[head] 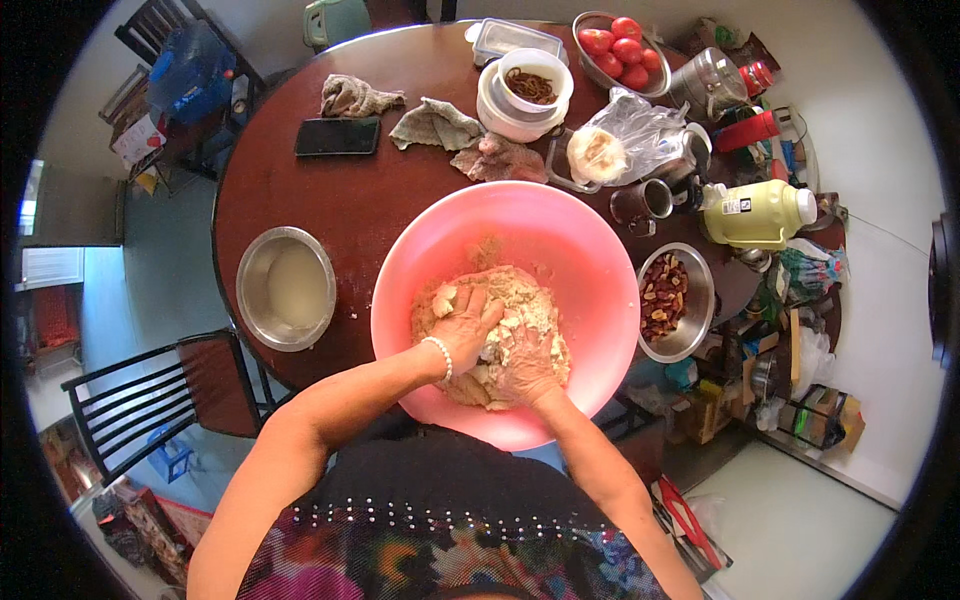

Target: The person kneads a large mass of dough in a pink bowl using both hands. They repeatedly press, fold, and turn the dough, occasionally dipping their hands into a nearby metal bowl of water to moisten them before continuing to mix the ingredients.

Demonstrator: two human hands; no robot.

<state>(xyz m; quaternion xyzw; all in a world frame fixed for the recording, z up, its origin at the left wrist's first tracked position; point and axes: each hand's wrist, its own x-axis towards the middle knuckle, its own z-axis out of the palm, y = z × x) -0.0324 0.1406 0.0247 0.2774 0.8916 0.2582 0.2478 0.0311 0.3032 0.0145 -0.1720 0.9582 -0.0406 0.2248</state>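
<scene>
A large pink plastic basin (592, 247) stands at the near edge of the round table, with a rough, crumbly mass of dough (480, 390) in its near half. My left hand (463, 330), a pearl-like bracelet at its wrist, presses on the upper left of the dough with its fingers spread a little. Against the right part of the dough lies my right hand (529, 364), its fingers pointing away from me and partly sunk in the floury surface. Neither hand is closed around anything that shows. Loose flour clings to the basin's wall beyond the dough.
Left of the basin is a metal bowl (247, 289) of whitish liquid; right, a metal bowl (705, 300) of dried fruit pieces. Beyond lie cloths (437, 124), a phone (337, 136), stacked containers (517, 124), tomatoes (627, 51), a mug (634, 202) and a yellow-green thermos jug (757, 214).
</scene>
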